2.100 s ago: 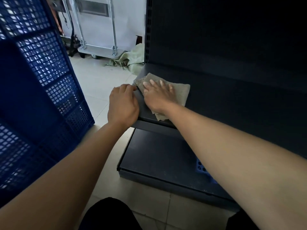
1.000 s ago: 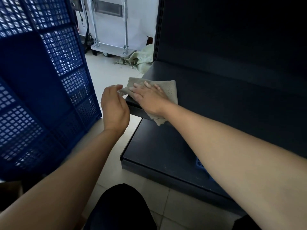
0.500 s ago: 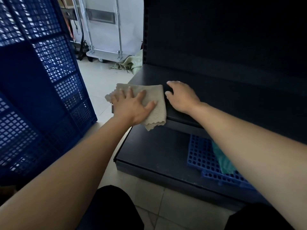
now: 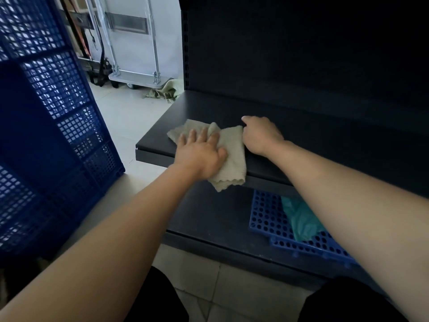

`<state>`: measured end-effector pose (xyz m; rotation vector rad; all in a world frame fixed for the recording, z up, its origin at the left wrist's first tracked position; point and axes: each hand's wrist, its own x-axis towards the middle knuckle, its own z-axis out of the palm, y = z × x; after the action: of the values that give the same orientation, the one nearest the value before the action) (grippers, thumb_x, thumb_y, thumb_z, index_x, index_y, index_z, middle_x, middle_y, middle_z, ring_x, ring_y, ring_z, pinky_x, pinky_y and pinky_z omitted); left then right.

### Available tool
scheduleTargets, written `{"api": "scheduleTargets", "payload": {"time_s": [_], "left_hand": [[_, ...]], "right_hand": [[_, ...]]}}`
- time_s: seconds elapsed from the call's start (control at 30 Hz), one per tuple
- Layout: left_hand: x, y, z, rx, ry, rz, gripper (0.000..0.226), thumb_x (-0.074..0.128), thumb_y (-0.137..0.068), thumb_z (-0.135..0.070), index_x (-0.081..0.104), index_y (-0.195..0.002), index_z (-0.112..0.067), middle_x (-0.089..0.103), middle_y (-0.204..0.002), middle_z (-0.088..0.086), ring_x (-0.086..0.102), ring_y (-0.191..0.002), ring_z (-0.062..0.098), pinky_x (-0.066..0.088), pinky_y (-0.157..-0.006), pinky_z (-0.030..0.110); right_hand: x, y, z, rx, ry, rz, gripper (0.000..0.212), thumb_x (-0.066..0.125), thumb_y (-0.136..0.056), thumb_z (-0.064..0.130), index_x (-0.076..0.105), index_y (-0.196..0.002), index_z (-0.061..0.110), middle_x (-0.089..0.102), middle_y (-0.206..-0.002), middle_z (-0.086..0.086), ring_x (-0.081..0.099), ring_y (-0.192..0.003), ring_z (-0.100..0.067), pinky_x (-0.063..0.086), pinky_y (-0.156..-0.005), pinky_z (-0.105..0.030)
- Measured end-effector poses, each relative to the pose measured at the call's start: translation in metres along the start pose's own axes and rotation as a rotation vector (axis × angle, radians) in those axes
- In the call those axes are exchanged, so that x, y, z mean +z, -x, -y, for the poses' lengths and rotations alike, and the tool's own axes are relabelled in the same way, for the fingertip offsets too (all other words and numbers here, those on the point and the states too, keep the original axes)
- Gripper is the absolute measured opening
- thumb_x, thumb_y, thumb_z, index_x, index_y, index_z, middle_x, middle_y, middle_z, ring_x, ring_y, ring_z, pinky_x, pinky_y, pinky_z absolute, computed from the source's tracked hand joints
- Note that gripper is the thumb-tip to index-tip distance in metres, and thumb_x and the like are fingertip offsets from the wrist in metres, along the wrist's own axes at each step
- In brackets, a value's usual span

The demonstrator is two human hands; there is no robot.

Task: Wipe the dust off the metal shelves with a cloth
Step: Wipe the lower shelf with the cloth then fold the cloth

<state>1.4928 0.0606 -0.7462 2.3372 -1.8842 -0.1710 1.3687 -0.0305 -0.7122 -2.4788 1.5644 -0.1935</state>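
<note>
A beige cloth lies on the front left part of the dark metal shelf, one corner hanging over the front edge. My left hand presses flat on it with spread fingers. My right hand rests on the shelf, fingers curled, touching the cloth's right edge. I cannot tell whether it pinches the cloth. A lower shelf sits beneath.
A tall blue perforated crate stands close on the left. A blue holed mat with a teal bag lies on the lower shelf. A metal trolley and a crumpled sack are on the tiled floor behind.
The cloth passed from under my right hand to under my left. It has since bunched slightly and my right hand has curled beside its right edge.
</note>
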Motion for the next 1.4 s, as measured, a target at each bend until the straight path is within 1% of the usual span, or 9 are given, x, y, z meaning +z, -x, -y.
{"api": "scheduleTargets", "payload": {"time_s": [0.1,0.23,0.33,0.43,0.6,0.83,0.93,1.03,1.4], "left_hand": [[-0.006,-0.001,0.023,-0.121,-0.024,-0.006,0.058,0.018,-0.095,-0.046,0.010,-0.147,-0.024,0.005,-0.157,0.007,0.003,-0.143,0.034,0.000,-0.113,0.053],[-0.011,-0.007,0.037,-0.265,-0.050,0.006,0.061,0.016,-0.094,-0.048,0.007,-0.148,-0.023,0.000,-0.157,0.009,-0.001,-0.142,0.038,-0.002,-0.112,0.058],[-0.011,-0.010,0.024,-0.293,-0.057,0.050,0.071,0.013,-0.089,-0.063,0.003,-0.148,-0.024,-0.004,-0.157,0.009,-0.005,-0.142,0.040,-0.004,-0.110,0.060],[-0.008,-0.013,0.006,-0.229,-0.080,0.082,0.085,0.015,-0.080,-0.077,0.002,-0.148,-0.027,-0.006,-0.157,0.007,-0.006,-0.142,0.038,-0.004,-0.110,0.057],[-0.008,-0.036,-0.005,-0.191,-0.055,0.101,0.076,0.020,-0.087,-0.065,0.002,-0.148,-0.024,-0.005,-0.157,0.007,-0.007,-0.143,0.036,-0.004,-0.113,0.053],[-0.005,-0.058,-0.021,-0.111,-0.063,0.089,0.070,0.017,-0.090,-0.058,0.003,-0.148,-0.021,-0.003,-0.157,0.009,-0.005,-0.143,0.035,-0.002,-0.114,0.051],[-0.002,-0.058,-0.032,-0.065,-0.077,0.108,0.071,0.016,-0.090,-0.060,0.002,-0.148,-0.022,-0.003,-0.157,0.009,-0.004,-0.143,0.035,-0.001,-0.114,0.050],[0.004,-0.050,-0.060,0.010,-0.071,0.104,0.072,0.017,-0.089,-0.060,0.002,-0.148,-0.021,-0.004,-0.157,0.009,-0.004,-0.143,0.035,-0.001,-0.115,0.049],[0.029,-0.017,-0.200,0.300,-0.064,0.172,0.076,0.015,-0.089,-0.062,-0.003,-0.148,-0.019,-0.009,-0.157,0.008,-0.010,-0.143,0.033,-0.006,-0.116,0.047]], "right_hand": [[0.004,0.003,0.007,-0.023,0.068,-0.019,0.038,0.036,-0.098,0.012,0.044,-0.136,0.011,0.053,-0.131,-0.016,0.053,-0.114,-0.033,0.045,-0.086,-0.038],[0.004,0.006,-0.001,-0.088,0.130,-0.006,0.038,0.034,-0.101,0.023,0.041,-0.137,0.011,0.056,-0.123,-0.016,0.054,-0.106,-0.034,0.042,-0.074,-0.036],[0.003,0.008,-0.012,-0.145,0.115,0.026,0.043,0.034,-0.102,0.030,0.038,-0.140,0.012,0.051,-0.135,-0.012,0.050,-0.119,-0.032,0.043,-0.088,-0.039],[0.000,0.008,-0.027,-0.143,0.104,0.039,0.045,0.035,-0.102,0.032,0.037,-0.141,0.011,0.046,-0.142,-0.009,0.045,-0.127,-0.030,0.041,-0.097,-0.040],[-0.004,0.006,-0.036,-0.109,0.090,0.047,0.049,0.037,-0.101,0.033,0.027,-0.147,0.017,0.053,-0.133,-0.014,0.051,-0.118,-0.033,0.044,-0.087,-0.039],[-0.010,-0.002,-0.044,-0.071,0.017,0.043,0.054,0.038,-0.099,0.018,0.022,-0.150,0.023,0.050,-0.138,-0.009,0.050,-0.121,-0.030,0.046,-0.096,-0.041],[-0.017,0.005,-0.062,-0.009,0.024,-0.024,0.053,0.038,-0.096,0.010,0.028,-0.148,0.020,0.054,-0.133,-0.011,0.053,-0.116,-0.031,0.048,-0.093,-0.043],[-0.024,0.013,-0.084,0.044,0.026,-0.092,0.051,0.037,-0.094,0.007,0.034,-0.144,0.018,0.055,-0.130,-0.012,0.054,-0.115,-0.032,0.048,-0.093,-0.042],[-0.055,0.065,-0.188,0.187,0.024,-0.178,0.053,0.039,-0.093,0.010,0.034,-0.145,0.019,0.057,-0.130,-0.012,0.051,-0.119,-0.033,0.046,-0.094,-0.038]]}}
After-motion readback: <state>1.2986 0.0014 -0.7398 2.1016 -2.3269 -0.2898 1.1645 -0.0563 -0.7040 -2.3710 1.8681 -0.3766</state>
